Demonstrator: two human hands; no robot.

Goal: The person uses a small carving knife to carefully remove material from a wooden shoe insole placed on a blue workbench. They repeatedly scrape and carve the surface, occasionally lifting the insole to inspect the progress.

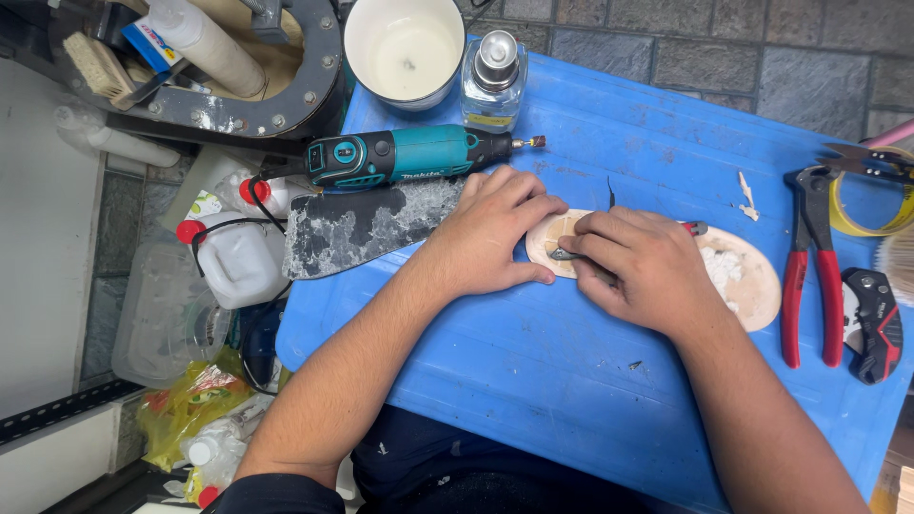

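Wooden oval plaque (752, 286) lies flat on the blue table (590, 381), near its middle, long axis left-right, with white filler or paste crumbs on its right half. Left hand (490, 238) lies spread and flat, palm down, fingers pinning the plaque's left end; it grips nothing. Right hand (638, 266) is curled closed around a small metal-tipped tool (564, 254), red handle end poking out behind the knuckles, tip touching the plaque's left part. Judgement: plaque looks thin, light and stiff, likely to slide on the smooth plastic top, so pressing down from above beats gripping; best lifted by the rim, clear of the paste, and the thin edges may chip. Packages and labels: clear glass bottle (493, 81) with metal cap and a yellowish label band at the table's far edge, beside a white bucket (405, 48). Teal and black rotary tool (409, 155) carries a dark label patch, just beyond the left hand; below it a paste-smeared scraper blade (362, 224). Off the table's left, white jugs with red caps (233, 257), a yellow plastic bag (190, 400), and a white tube (205, 43) with a blue-and-red carton. Right side: red-handled pliers (809, 266), a red-black cutter (876, 324).
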